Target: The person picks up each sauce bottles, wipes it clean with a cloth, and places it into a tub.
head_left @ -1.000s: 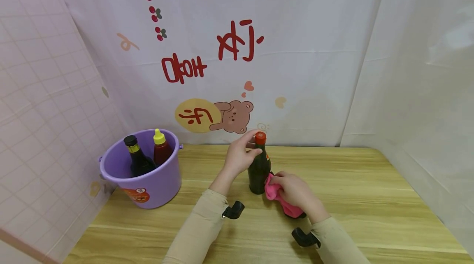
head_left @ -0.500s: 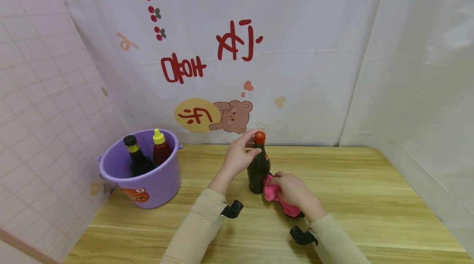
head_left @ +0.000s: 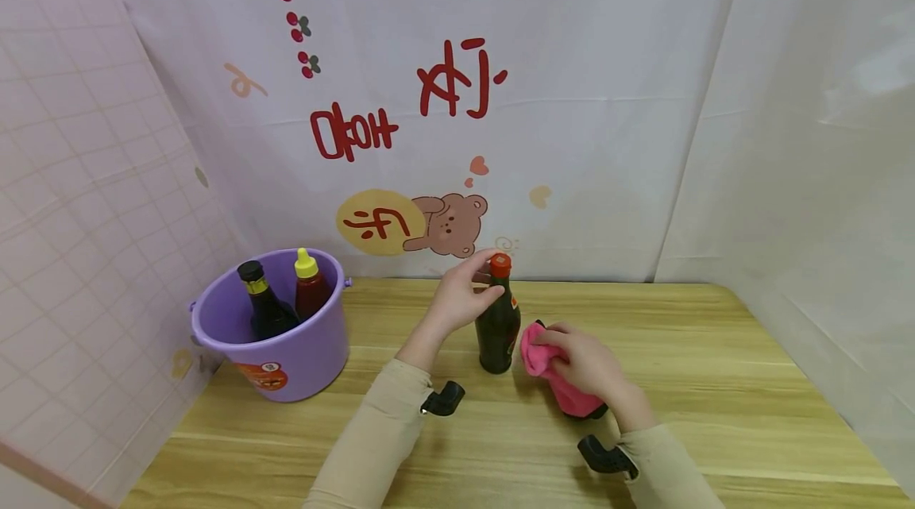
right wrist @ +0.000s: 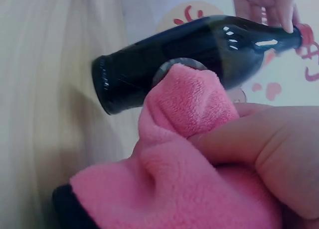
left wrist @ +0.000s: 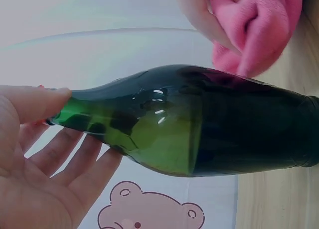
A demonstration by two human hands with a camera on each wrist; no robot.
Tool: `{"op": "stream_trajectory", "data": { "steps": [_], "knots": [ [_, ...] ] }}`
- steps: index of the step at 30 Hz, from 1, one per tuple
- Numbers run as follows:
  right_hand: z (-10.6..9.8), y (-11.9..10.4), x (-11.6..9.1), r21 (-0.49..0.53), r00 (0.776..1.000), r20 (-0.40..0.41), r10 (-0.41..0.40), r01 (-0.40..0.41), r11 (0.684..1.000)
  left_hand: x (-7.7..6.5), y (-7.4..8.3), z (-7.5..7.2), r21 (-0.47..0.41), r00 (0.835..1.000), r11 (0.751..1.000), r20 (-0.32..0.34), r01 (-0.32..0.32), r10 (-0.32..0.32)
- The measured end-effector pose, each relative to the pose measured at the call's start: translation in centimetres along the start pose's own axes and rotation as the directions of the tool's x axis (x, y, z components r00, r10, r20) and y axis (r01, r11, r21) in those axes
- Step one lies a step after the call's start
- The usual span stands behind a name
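A dark green glass bottle (head_left: 497,334) with a red cap (head_left: 500,264) stands upright on the table. My left hand (head_left: 461,298) grips its neck, the thumb on the near side and the fingers behind, as the left wrist view shows (left wrist: 60,154). Dark liquid fills the lower part of the bottle (left wrist: 239,124). To its right, my right hand (head_left: 582,362) pinches a bunched pink cloth (head_left: 572,398) with a dark edge. In the head view a small gap parts cloth and bottle. Seen from the right wrist, the cloth (right wrist: 184,99) overlaps the bottle's round label.
At the left of the wooden table (head_left: 686,366) stands a purple bucket (head_left: 307,358). Inside it are a black-capped dark bottle (head_left: 270,306) and a red sauce bottle (head_left: 311,291) with a yellow tip. A printed white cloth wall (head_left: 593,175) rises behind the table.
My right hand has drawn the pink cloth back to the right, away from the bottle's side. The left hand keeps its grip on the neck, almost unmoved.
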State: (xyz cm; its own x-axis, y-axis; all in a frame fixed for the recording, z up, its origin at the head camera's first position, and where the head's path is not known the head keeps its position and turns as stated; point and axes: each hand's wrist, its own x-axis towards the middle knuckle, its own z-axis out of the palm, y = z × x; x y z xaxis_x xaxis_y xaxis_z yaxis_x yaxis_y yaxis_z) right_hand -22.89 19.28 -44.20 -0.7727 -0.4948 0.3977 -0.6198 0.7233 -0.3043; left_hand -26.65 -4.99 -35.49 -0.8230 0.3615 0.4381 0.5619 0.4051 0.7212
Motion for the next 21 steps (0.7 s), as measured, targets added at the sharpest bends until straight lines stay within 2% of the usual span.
{"op": "stream_trajectory", "data": {
  "steps": [6,12,21],
  "knots": [
    [-1.0,0.5,-0.5,0.025,0.996,-0.09,0.003,-0.001,1.0,0.2,0.2,-0.3,0.007,1.0,1.0,-0.009,0.013,-0.013],
    [-1.6,1.1,-0.6,0.026,0.984,-0.179,-0.009,0.014,1.0,0.4,0.5,-0.1,-0.001,0.997,0.999,-0.063,0.035,-0.035],
    [-2.4,1.7,-0.9,0.05,0.972,-0.236,0.014,-0.003,0.999,0.5,0.7,0.4,0.053,0.992,0.996,-0.114,0.069,-0.063]
  ]
}}
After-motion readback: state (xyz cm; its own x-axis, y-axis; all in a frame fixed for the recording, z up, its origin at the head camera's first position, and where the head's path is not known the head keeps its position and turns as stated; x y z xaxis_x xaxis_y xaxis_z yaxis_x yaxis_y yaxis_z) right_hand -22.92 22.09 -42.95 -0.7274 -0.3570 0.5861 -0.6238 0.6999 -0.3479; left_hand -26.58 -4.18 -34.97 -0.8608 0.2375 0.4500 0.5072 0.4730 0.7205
